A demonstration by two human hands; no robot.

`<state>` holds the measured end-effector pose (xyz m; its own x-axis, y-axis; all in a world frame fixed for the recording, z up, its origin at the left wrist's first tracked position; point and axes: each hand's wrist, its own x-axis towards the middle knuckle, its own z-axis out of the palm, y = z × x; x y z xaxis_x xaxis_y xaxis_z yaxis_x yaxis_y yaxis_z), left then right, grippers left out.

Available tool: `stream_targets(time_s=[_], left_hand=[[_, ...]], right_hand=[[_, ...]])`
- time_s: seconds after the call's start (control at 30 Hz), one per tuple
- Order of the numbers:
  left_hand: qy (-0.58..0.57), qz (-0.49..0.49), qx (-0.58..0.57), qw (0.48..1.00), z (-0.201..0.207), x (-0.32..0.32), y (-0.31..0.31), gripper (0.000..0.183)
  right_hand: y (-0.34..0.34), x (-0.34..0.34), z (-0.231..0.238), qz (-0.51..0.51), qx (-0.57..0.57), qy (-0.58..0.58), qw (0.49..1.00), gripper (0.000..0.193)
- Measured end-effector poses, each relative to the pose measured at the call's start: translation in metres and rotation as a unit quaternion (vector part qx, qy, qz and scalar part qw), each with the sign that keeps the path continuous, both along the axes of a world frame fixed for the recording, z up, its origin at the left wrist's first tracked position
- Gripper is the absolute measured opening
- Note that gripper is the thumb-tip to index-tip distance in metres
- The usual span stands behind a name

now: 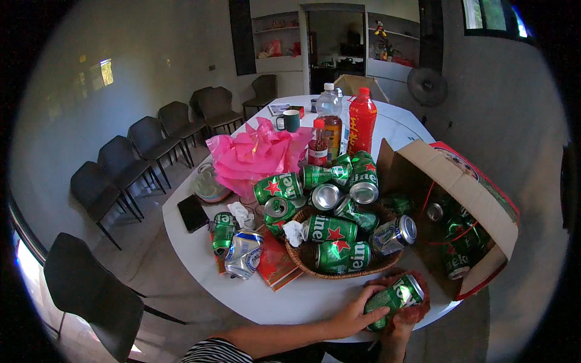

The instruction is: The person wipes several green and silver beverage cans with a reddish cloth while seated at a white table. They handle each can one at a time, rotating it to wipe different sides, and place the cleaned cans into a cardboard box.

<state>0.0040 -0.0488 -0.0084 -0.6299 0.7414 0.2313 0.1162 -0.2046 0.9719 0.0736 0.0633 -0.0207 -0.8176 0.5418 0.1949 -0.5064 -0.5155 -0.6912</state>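
Over the table's near edge I hold a green beer can (pixel 394 300), tilted, with its silver end to the upper right. My left hand (pixel 353 316) is closed around the can's left side, thumb across its front. A reddish-brown cloth (pixel 419 312) wraps the can's far and right sides; my right hand (pixel 399 333) grips it from below, its fingers partly hidden. Just beyond, a wicker basket (pixel 339 276) is heaped with green cans and one silver can (pixel 387 237). A dented silver-blue can (pixel 244 253) and a green can (pixel 224 233) lie left of it.
An open cardboard box (pixel 437 168) on its side at right holds several green cans. Behind the basket stand a red bottle (pixel 362 124), a clear bottle, a sauce bottle (pixel 318 145) and a mug (pixel 291 121). Pink plastic (pixel 257 157) and a phone (pixel 192 213) lie at left; chairs line the wall.
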Motion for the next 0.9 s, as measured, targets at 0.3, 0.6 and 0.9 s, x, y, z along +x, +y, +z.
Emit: stream_targets(time_s=[0.3, 0.6, 0.9], left_hand=[[-0.190, -0.156, -0.057, 0.968, -0.013, -0.011, -0.002, 0.049], [0.306, 0.112, -0.040, 0.945, 0.012, -0.001, -0.003, 0.061], [-0.407, -0.307, -0.032, 0.860, 0.000, -0.024, -0.009, 0.051]], right_hand=[[0.015, 0.016, -0.027, 0.059, -0.052, -0.023, 0.997, 0.062], [0.012, 0.017, -0.035, -0.037, 0.053, -0.058, 0.996, 0.051], [0.009, 0.008, -0.024, -0.024, 0.009, -0.049, 0.998, 0.049]])
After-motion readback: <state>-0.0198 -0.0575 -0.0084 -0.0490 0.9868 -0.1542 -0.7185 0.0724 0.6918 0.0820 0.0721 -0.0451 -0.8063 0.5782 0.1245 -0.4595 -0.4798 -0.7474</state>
